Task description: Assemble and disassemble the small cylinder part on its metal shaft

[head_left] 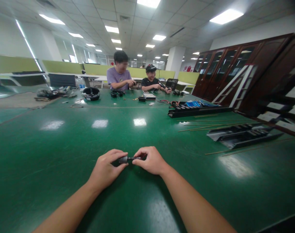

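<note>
Head view: my two bare hands face each other above the near part of the green tabletop (72, 145).
Left hand (105, 167): thumb and fingers nearly together, gripping a small grey cylinder (123, 159).
Right hand (151, 161): thumb and forefinger pinched in on a thin dark shaft (130, 158); its far end is hidden in my grip.
Cylinder and shaft: end to end between my hands, roughly level; whether joined, cannot tell.
Across: two people seated; black headset (93, 95) on the table, left of them.
Right: black metal channel (191, 113) on the table, stepladder (239, 85) behind.
</note>
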### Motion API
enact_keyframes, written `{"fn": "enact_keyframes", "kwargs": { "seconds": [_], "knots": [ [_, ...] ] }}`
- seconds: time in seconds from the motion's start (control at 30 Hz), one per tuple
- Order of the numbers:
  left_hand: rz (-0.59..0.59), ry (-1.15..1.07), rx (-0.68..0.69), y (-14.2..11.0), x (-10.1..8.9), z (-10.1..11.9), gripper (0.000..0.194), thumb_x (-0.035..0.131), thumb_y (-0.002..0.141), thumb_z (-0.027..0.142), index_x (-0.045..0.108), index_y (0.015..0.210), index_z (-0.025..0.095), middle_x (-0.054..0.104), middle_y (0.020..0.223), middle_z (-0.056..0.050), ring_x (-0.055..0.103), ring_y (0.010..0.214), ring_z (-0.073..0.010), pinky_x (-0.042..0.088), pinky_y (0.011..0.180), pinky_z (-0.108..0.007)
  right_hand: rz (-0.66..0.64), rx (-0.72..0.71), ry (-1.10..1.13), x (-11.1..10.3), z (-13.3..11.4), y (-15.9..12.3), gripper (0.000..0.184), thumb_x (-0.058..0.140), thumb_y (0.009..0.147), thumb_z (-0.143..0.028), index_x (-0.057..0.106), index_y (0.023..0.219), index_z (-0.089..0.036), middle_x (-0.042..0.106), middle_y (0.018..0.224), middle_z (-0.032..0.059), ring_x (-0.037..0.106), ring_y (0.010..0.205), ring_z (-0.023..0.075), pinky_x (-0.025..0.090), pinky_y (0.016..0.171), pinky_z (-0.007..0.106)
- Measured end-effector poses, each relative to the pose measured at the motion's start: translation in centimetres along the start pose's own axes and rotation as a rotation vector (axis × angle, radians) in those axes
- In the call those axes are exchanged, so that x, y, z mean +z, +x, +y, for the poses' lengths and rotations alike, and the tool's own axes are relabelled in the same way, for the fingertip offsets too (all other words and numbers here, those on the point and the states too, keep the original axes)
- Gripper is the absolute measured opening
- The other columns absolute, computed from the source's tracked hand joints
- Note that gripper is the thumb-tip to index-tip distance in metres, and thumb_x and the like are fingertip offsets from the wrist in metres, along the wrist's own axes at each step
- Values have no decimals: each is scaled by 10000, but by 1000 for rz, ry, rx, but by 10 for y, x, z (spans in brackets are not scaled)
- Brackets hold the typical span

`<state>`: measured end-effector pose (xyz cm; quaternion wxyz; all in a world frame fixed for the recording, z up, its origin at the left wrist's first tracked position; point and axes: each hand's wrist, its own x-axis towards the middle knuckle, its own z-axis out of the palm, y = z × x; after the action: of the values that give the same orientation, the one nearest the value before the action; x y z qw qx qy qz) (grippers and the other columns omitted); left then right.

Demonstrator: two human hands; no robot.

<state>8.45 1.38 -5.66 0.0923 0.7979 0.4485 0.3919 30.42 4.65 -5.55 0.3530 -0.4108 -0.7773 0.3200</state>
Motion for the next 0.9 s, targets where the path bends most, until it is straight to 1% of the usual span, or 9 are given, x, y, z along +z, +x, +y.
{"fn": "enact_keyframes", "kwargs": {
  "seconds": [0.2, 0.43, 0.53, 0.9],
  "knots": [
    [-2, 1, -13, 1, -1, 0, 265, 718, 806, 266, 709, 1071, 253, 700, 1018, -30, 665, 926, -178, 544, 842, -290, 14, 3, 10, -1, 1, -1, 117, 751, 719, -256, 754, 795, -167, 708, 709, 20, 615, 632, 139, 447, 600, 232],
    [2, 3, -8, 0, -2, -1, 264, 709, 806, 261, 711, 1070, 240, 701, 1019, -49, 667, 924, -192, 551, 834, -305, 8, 13, 12, -2, 2, -1, 109, 744, 721, -247, 751, 797, -170, 713, 716, 22, 622, 638, 143, 458, 604, 235],
    [-1, 4, -13, 1, -2, -2, 269, 711, 806, 270, 709, 1074, 250, 698, 1026, -41, 664, 931, -189, 548, 839, -302, 7, 16, 17, -3, 2, -1, 110, 742, 723, -247, 752, 802, -171, 712, 713, 22, 622, 635, 143, 461, 603, 234],
    [0, 9, -20, 0, -4, -3, 268, 715, 807, 279, 707, 1074, 259, 696, 1034, -27, 660, 941, -181, 539, 858, -299, 16, -8, 11, -6, 3, 0, 111, 745, 725, -242, 757, 807, -167, 713, 723, 25, 623, 642, 142, 465, 615, 236]
  ]
}}
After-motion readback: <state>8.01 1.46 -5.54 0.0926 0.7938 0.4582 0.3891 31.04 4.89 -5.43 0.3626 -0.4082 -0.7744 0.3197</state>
